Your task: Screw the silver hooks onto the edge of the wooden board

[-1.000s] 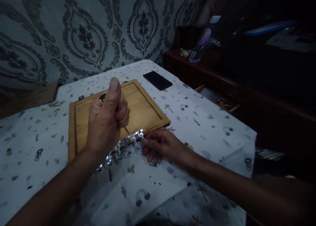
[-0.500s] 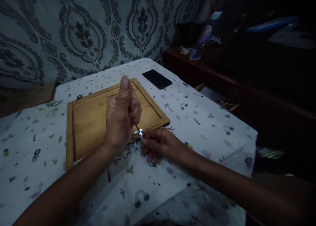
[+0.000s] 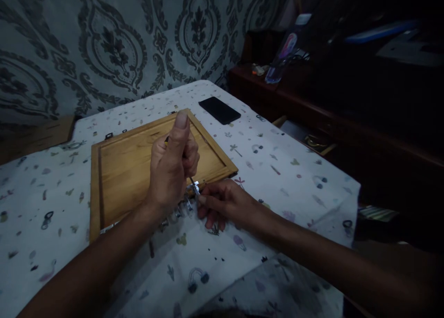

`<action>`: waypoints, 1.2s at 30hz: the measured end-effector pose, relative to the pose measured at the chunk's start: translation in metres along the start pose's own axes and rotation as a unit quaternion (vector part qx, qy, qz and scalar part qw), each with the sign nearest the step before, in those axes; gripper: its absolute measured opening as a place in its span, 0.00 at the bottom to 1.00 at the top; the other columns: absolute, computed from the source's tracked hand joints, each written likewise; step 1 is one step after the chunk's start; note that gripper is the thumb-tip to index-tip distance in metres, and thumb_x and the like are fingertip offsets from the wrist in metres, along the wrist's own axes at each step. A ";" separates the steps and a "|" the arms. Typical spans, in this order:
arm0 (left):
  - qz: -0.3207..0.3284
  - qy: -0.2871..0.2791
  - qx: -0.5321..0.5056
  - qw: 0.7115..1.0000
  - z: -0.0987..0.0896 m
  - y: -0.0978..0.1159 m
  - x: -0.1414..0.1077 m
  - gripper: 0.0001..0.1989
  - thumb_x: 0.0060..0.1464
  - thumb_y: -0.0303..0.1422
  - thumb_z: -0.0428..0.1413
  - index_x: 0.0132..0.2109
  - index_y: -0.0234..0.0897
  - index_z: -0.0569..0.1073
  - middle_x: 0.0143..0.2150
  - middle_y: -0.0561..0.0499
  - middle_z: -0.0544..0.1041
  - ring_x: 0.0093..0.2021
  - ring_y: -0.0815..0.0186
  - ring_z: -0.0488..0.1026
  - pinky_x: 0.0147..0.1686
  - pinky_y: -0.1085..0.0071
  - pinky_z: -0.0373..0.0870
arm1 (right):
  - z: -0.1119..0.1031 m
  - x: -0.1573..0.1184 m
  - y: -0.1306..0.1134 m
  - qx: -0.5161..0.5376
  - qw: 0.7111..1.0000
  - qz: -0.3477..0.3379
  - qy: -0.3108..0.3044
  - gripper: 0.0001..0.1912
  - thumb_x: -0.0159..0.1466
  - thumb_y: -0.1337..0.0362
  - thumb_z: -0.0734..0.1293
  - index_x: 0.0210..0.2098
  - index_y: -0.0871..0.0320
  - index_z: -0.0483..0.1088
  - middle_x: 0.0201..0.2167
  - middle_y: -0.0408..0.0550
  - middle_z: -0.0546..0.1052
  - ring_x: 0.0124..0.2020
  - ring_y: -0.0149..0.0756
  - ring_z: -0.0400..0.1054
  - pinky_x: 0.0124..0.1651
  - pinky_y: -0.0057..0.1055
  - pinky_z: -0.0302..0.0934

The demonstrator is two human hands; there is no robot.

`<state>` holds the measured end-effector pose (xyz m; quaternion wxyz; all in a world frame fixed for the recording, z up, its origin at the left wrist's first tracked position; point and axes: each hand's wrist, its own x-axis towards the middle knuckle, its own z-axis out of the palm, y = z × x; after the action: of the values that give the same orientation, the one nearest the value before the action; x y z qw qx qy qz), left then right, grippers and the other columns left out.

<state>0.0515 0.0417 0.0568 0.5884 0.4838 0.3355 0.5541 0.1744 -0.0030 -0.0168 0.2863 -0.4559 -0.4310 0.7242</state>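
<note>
While the right hand (image 3: 222,200) is pinching the far right end of a metal strip (image 3: 196,185) between thumb and fingers, the left hand (image 3: 175,165) is gripping a screwdriver-like tool (image 3: 192,181) in a tight fist, thumb pointing upward. Its shaft is reaching down to that same end; whether the tip is seating properly, I cannot tell. For good work, I judge, the hands should be keeping the shaft in line with its contact point, pressing steadily along it, and bracing the strip with fingertips sitting clear of the tip, since a slip would be endangering them.

Counting outward, two hands are working with one tool and one strip. At least three curved clasps (image 3: 188,203) are showing; the left arm may be hiding more. The strip is running along the near edge of one wooden panel (image 3: 128,174), which is lying on one cloth-covered table (image 3: 294,197). Beyond, one black phone (image 3: 220,110) is lying to the panel's right, and one bottle (image 3: 286,49) is standing on dark furniture (image 3: 251,84).
</note>
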 end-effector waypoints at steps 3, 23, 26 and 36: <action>-0.016 -0.010 0.001 1.000 -0.001 0.002 -0.001 0.27 0.56 0.48 0.55 0.19 0.38 0.53 0.14 0.60 0.47 0.14 0.76 0.43 0.14 0.73 0.40 | 0.000 0.000 0.000 -0.001 1.000 -0.001 0.000 0.12 0.63 0.62 0.68 0.26 0.61 0.66 0.23 0.43 0.76 0.18 0.24 0.70 0.16 0.17 0.58; 0.042 0.006 0.023 0.999 0.005 0.005 -0.005 0.16 0.59 0.34 0.51 0.25 0.39 0.56 0.20 0.58 0.51 0.19 0.73 0.46 0.18 0.73 0.44 | 0.000 0.000 -0.002 -0.002 1.000 -0.012 -0.004 0.13 0.61 0.60 0.69 0.25 0.60 0.66 0.22 0.43 0.75 0.18 0.24 0.70 0.16 0.17 0.58; 0.059 -0.010 0.063 0.996 0.008 0.001 -0.004 0.19 0.59 0.38 0.53 0.24 0.39 0.56 0.19 0.58 0.52 0.19 0.74 0.47 0.18 0.73 0.46 | 0.002 -0.001 -0.003 -0.001 1.000 -0.010 0.005 0.13 0.61 0.62 0.69 0.24 0.60 0.66 0.21 0.42 0.75 0.17 0.24 0.69 0.16 0.17 0.58; 0.052 -0.075 0.046 0.995 0.006 -0.002 0.008 0.18 0.60 0.35 0.52 0.24 0.40 0.55 0.17 0.61 0.50 0.15 0.75 0.44 0.15 0.74 0.41 | 0.002 0.000 -0.003 -0.002 1.000 -0.006 0.006 0.12 0.63 0.65 0.67 0.24 0.61 0.66 0.21 0.43 0.75 0.17 0.24 0.70 0.16 0.17 0.58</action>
<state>0.0587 0.0482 0.0574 0.5597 0.5675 0.2898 0.5299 0.1730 -0.0024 -0.0131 0.2928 -0.4578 -0.4333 0.7190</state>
